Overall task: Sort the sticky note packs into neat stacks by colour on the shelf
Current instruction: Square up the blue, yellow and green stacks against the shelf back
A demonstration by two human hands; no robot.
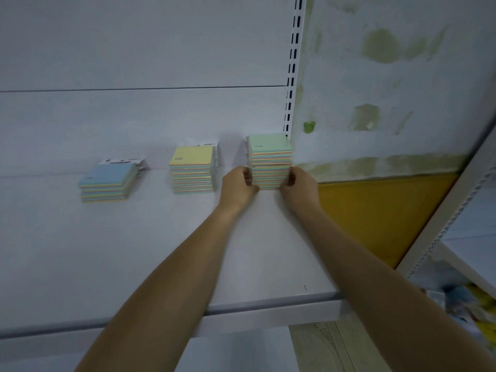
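Three stacks of sticky note packs stand on the white shelf (pixel 161 251). A tall green-topped stack (pixel 269 157) is at the back right, beside the slotted upright. My left hand (pixel 237 183) presses its left side and my right hand (pixel 299 183) presses its right side, fingers curled against the lower packs. A yellow-topped stack (pixel 192 170) stands to the left of it. A shorter blue-topped stack (pixel 107 182) sits further left, slightly skewed.
A slotted white upright (pixel 294 65) marks the shelf's right end. Beyond it are a stained wall (pixel 389 76) and a yellow panel (pixel 375 210). Another rack (pixel 456 210) with coloured goods stands at the lower right. The shelf's front lip (pixel 241 315) runs below my forearms.
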